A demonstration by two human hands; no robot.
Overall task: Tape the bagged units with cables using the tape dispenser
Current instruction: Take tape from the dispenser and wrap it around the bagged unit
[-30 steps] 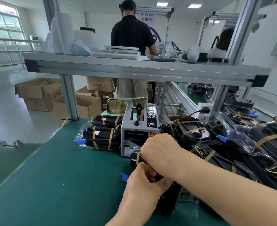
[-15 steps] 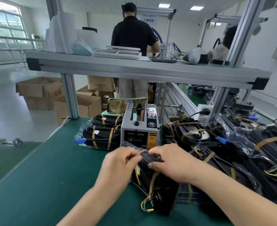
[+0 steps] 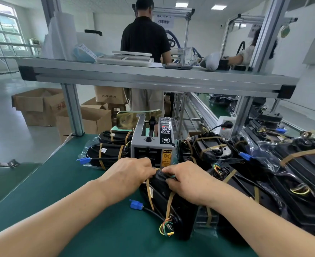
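A black bagged unit point(image 3: 164, 204) lies on the green mat in front of me, wrapped with two tan tape strips, its blue connector point(image 3: 136, 204) and coloured wire ends sticking out. My left hand point(image 3: 127, 175) grips the unit's far left end, fingers curled over a tape strip. My right hand point(image 3: 186, 180) grips the far end beside it, fingertips pinching the top edge. Directly behind my hands stands the grey tape dispenser point(image 3: 153, 145).
Taped bagged units point(image 3: 108, 153) are stacked left of the dispenser, and several more point(image 3: 264, 173) crowd the right side. An aluminium shelf point(image 3: 153, 78) spans overhead on posts. A power strip point(image 3: 225, 127) sits behind. Cardboard boxes and a standing person are beyond the bench.
My left hand moved up from under the right hand to the unit's far left end. Both hands now hold the far end close to the dispenser, and the unit's wire end is uncovered.
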